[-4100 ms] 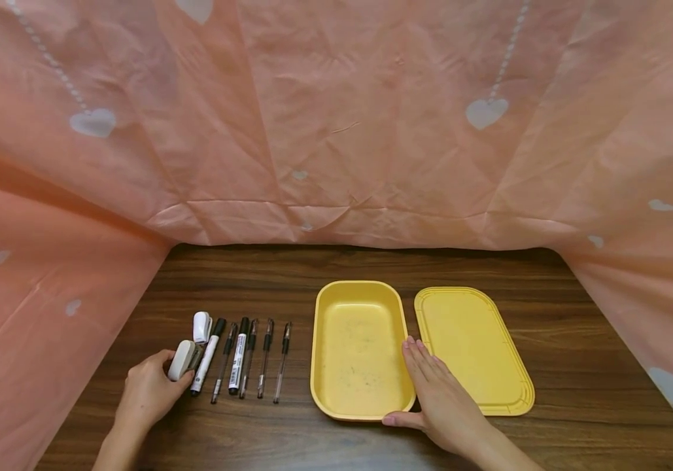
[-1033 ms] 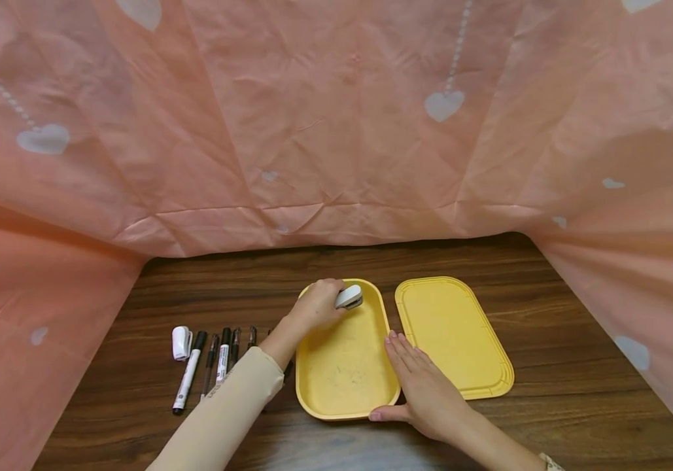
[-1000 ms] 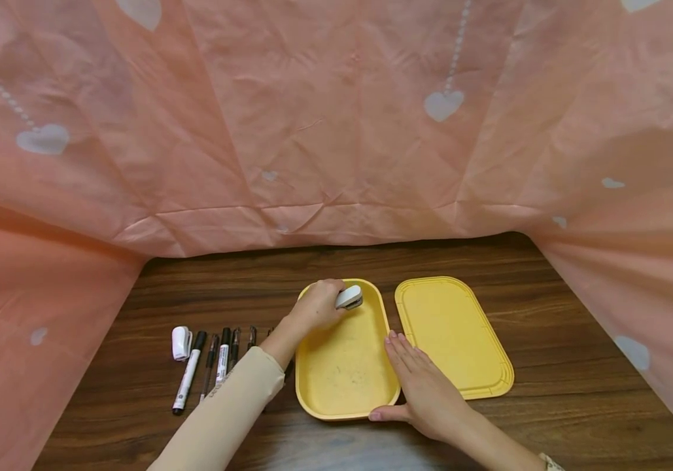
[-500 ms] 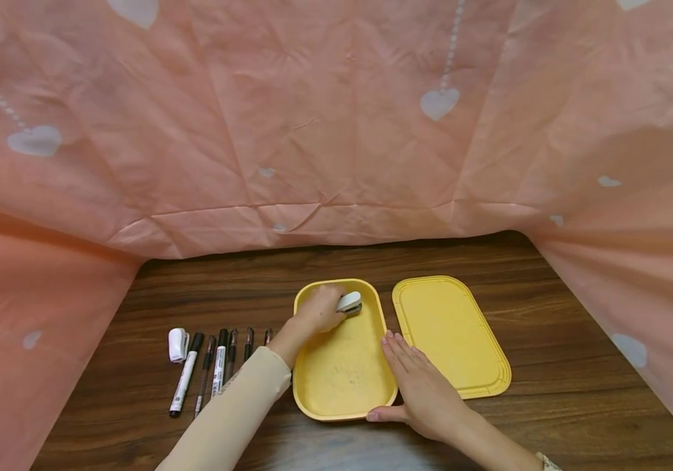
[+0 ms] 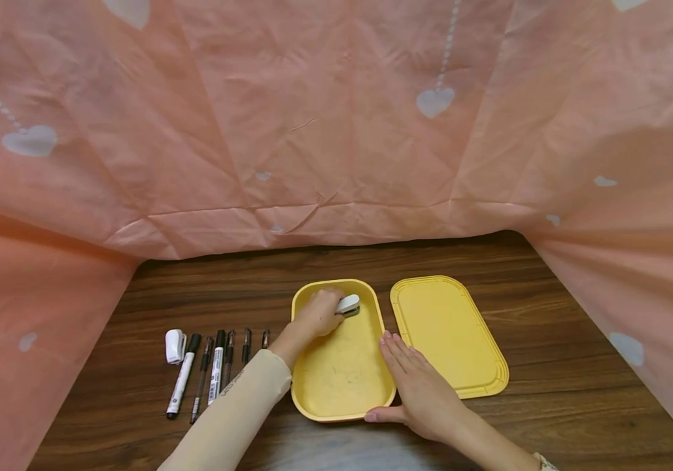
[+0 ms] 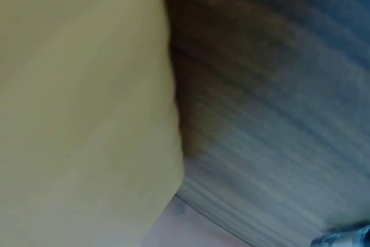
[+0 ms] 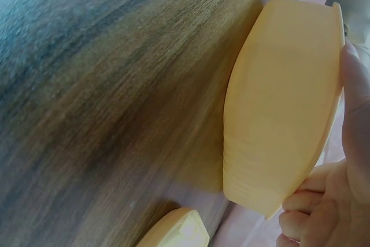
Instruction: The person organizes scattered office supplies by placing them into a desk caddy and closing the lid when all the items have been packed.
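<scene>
In the head view my left hand grips a white stapler inside the yellow box, near its far end. The fingertips under the stapler are hidden. My right hand lies against the box's right rim with fingers straight and the thumb at the near corner. From the right wrist view, the box's outer wall stands beside my right hand, which touches its rim. A pale yellow surface fills much of the left wrist view, where the hand itself is not visible.
A flat yellow lid lies right of the box. On the left a second white stapler stands beside a white marker, another marker and several black-gripped pens, partly covered by my left sleeve. Pink curtains surround the table.
My left hand has carried the stapler from beside the pens into the box, and over the last second has lowered slightly there. My right hand stays at the rim. The head view has shifted a little.
</scene>
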`<state>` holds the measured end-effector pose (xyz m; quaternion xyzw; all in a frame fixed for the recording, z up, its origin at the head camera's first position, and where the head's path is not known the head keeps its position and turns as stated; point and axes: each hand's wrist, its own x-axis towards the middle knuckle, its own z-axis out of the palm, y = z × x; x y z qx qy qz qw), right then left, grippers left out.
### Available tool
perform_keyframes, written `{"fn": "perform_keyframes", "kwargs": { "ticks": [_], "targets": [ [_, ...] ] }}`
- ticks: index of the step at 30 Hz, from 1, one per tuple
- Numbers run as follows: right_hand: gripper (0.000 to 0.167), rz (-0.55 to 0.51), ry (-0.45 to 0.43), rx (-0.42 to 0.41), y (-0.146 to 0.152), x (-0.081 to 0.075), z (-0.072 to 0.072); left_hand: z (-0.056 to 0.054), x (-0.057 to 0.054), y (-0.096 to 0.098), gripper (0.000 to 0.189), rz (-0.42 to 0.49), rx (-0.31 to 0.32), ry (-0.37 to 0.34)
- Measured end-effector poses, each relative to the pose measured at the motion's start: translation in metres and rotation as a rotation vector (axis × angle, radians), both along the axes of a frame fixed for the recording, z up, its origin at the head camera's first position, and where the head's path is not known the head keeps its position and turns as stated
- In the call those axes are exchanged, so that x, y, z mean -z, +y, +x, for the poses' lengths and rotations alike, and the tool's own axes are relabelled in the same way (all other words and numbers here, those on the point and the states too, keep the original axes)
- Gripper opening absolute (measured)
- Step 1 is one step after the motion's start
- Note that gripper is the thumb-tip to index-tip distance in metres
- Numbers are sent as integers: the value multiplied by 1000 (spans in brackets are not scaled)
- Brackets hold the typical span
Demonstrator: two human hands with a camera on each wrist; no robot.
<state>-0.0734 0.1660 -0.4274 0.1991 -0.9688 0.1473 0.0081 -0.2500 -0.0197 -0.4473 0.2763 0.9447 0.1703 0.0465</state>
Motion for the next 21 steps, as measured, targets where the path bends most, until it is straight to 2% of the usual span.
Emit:
{"fn": "perform_keyframes", "kwargs": {
  "ticks": [5,21],
  "targets": [
    [107,9,5,-2,0,0,2,2,4,-1,19,20,-8,8],
    [106,5,2,-6,0,-1,2,7,7,-1,33,57,-12,22]
  ]
}}
